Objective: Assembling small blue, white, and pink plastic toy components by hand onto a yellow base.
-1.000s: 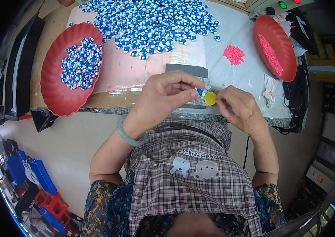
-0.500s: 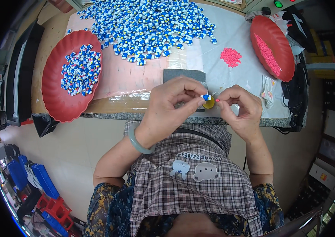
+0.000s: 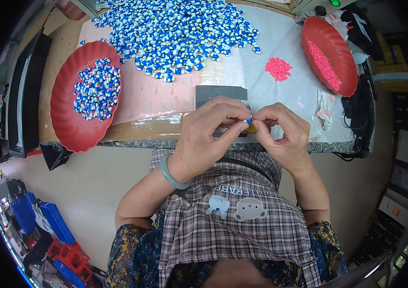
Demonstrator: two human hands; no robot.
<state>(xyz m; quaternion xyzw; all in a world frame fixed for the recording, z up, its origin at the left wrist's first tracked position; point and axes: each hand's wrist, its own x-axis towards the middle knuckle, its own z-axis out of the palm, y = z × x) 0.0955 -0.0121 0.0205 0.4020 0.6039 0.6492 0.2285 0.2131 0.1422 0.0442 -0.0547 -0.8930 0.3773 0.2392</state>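
Note:
My left hand (image 3: pixel 213 127) is closed in a pinch on a small blue-and-white piece (image 3: pixel 248 121) at the table's front edge. My right hand (image 3: pixel 284 134) meets it there, thumb and forefinger pinched on a tiny pink piece that presses against the blue-and-white one; fingertips mostly hide it. Just below the fingertips shows part of a round yellow thing (image 3: pixel 251 128). A dark grey slab (image 3: pixel 221 92) lies behind my left hand, partly covered by it. Beyond my right hand sits a small heap of pink pieces (image 3: pixel 278 69).
A big pile of blue-and-white pieces (image 3: pixel 180 38) spreads over the back. At left, a red scalloped bowl (image 3: pixel 62 115) holds similar pieces with pink bits; at right, another red bowl (image 3: pixel 343 53) holds pink pieces. A crumpled white wrapper (image 3: pixel 325 110) lies near the right edge.
My right hand has moved left, bringing the pink piece from a small gap away up against the blue-and-white piece. My left hand stays almost in place.

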